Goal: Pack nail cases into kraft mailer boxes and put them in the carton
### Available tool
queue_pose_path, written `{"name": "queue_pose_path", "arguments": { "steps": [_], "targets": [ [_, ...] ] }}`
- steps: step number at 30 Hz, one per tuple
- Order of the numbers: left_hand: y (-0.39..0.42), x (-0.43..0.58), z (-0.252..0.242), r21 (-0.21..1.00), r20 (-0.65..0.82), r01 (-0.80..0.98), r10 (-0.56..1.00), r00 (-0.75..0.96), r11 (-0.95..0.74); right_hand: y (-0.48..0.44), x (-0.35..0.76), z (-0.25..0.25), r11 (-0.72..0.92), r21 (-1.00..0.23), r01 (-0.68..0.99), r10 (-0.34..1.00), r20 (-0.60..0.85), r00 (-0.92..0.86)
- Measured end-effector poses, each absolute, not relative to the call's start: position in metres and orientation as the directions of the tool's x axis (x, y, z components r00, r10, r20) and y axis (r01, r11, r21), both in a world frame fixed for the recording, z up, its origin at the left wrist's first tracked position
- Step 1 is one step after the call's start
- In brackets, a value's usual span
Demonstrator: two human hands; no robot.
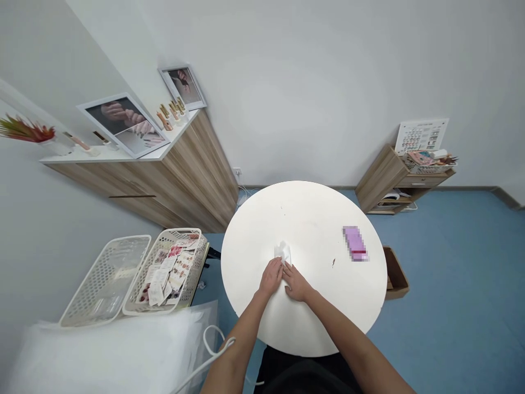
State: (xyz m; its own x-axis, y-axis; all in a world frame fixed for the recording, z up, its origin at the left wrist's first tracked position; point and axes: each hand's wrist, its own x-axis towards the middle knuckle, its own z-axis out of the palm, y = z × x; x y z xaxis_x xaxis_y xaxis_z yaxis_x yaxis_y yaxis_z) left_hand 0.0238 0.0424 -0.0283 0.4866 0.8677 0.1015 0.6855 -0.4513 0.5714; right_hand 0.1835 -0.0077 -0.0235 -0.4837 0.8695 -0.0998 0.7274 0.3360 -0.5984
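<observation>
A small white packet or wipe (283, 251) lies near the middle of the round white table (262, 219). My left hand (271, 277) pinches its near edge with curled fingers. My right hand (296, 282) sits right beside it, fingers closed, its fingertips touching the same white piece. Both forearms reach in from the table's near edge. What the white piece is, I cannot make out.
A pink, blurred flat object (355, 243) and a tiny dark speck (333, 262) lie to the right on the table. Two white baskets (135, 276), one holding nail sample cards, stand at the left. A wooden cabinet (172, 175), a shelf unit (404, 178) and a cardboard box (396, 271) surround the table.
</observation>
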Motion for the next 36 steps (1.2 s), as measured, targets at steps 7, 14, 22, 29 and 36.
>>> {"name": "queue_pose_path", "arguments": {
  "steps": [7,14,22,29,36],
  "targets": [
    [0.044,0.013,-0.031,0.298,-0.009,0.608,0.635,0.772,-0.735,-0.011,0.203,-0.028,0.314,-0.660,0.682,0.929,0.066,-0.363],
    [0.053,0.030,-0.041,0.280,-0.005,0.696,0.724,0.690,-0.661,0.008,0.207,-0.031,0.340,-0.568,0.749,0.929,0.079,-0.361],
    [0.091,0.034,-0.012,0.635,-0.052,0.667,0.840,0.539,-0.389,0.069,0.213,-0.007,0.256,-0.580,0.773,0.960,0.063,-0.271],
    [0.083,0.042,-0.022,0.565,0.068,0.790,0.968,0.242,-0.237,0.131,0.213,-0.017,-0.058,-0.710,0.702,0.977,-0.183,-0.105],
    [0.044,0.058,-0.046,0.252,0.056,0.861,0.895,0.442,-0.441,0.131,0.214,-0.040,-0.233,-0.737,0.634,0.972,-0.154,0.177]
  ]
}}
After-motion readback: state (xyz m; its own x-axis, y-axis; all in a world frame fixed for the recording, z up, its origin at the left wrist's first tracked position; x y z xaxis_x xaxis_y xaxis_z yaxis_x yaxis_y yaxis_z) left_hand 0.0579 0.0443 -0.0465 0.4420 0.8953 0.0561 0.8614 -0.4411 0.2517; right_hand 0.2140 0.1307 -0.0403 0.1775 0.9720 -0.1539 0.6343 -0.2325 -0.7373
